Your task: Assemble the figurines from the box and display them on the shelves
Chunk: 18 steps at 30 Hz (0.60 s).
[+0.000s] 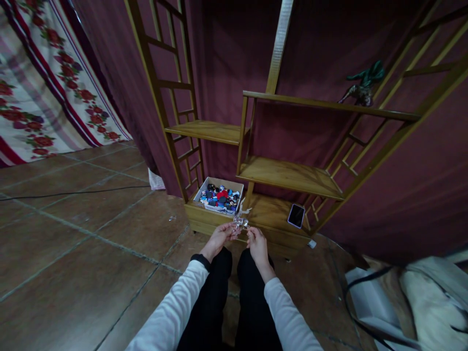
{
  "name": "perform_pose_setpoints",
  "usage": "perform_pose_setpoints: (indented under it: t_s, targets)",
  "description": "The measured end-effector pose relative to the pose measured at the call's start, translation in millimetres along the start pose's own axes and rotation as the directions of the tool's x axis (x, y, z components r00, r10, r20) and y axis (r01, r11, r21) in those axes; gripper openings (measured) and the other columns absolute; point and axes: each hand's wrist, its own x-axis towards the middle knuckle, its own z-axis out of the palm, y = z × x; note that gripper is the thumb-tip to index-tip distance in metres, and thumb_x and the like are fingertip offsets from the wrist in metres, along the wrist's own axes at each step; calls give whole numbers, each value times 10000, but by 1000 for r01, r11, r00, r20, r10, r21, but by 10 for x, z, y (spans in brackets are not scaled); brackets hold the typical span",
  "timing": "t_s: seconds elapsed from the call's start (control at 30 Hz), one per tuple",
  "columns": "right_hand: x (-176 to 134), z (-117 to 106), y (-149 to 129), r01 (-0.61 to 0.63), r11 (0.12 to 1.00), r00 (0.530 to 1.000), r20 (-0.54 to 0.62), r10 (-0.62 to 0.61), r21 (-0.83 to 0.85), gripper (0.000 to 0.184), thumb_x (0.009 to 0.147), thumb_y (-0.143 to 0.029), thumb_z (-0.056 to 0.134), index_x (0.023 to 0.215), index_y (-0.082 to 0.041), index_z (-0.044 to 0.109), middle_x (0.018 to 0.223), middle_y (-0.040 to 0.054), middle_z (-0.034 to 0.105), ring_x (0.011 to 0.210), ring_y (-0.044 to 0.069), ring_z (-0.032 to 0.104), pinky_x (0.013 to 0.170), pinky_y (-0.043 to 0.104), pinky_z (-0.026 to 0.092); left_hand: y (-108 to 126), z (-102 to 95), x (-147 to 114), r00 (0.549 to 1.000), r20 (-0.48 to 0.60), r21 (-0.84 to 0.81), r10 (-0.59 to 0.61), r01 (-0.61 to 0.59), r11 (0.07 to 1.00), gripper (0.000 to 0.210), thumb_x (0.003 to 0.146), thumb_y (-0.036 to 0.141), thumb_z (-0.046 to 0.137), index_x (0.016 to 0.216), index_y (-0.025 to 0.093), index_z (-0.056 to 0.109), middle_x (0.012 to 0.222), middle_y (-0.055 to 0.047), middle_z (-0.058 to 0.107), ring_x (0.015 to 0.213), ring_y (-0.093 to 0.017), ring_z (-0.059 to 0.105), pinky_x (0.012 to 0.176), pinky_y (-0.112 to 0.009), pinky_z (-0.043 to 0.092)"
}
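A small clear, shiny figurine [240, 223] with pale antler-like branches on top is held up between my two hands, over the front edge of the low shelf. My left hand [221, 237] pinches its left side, fingers closed. The fingertips of my right hand [258, 245] are closed at its right side, near the lower part. Just behind it, an open white cardboard box [237, 187] stands on the lower shelf, filled with several small coloured pieces in red, blue, black and white. Fine details of the figurine are too small to make out.
A wooden display rack [292, 178] with stepped shelves stands ahead. A phone or tablet [296, 215] lies on its lower shelf, and a dark green figure [365, 80] sits on the upper one. Bags [431, 292] lie at right; a cable [73, 193] crosses the tiled floor at left.
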Motion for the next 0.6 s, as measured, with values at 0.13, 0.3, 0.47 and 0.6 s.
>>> perform_pose_setpoints:
  t_s: [0.13,0.3,0.47,0.6]
  targets:
    - [-10,19,101,-12,999,998,-59,10,-31,298,878,-347,362,948,-162,584,902,73,591,526,94,537,417,199,455,-22,31,-23,995,-96,42,16,-12,999,326,671,290,725,918,119,599,802,-70,679,690,-140,643,687,-285,502]
    - [11,27,166,-48,998,996,-79,46,-30,283,873,-340,351,935,-169,569,871,64,581,528,104,536,435,217,456,-85,59,-7,988,-138,166,73,-50,985,243,712,280,666,875,150,541,725,-22,649,651,-134,643,615,-260,503]
    - [26,49,180,-25,998,999,-39,23,-53,272,870,-322,352,930,-174,572,865,61,576,520,104,528,436,219,439,-172,32,77,970,-86,477,227,-160,864,175,705,248,644,831,141,587,647,10,623,593,-115,603,570,-220,460]
    - [47,67,187,-12,998,1000,-8,12,-66,251,867,-305,357,921,-180,568,841,45,570,510,97,518,443,211,431,-183,25,55,937,-48,786,347,-179,592,144,787,267,563,856,163,635,790,-31,682,714,-136,629,674,-240,462]
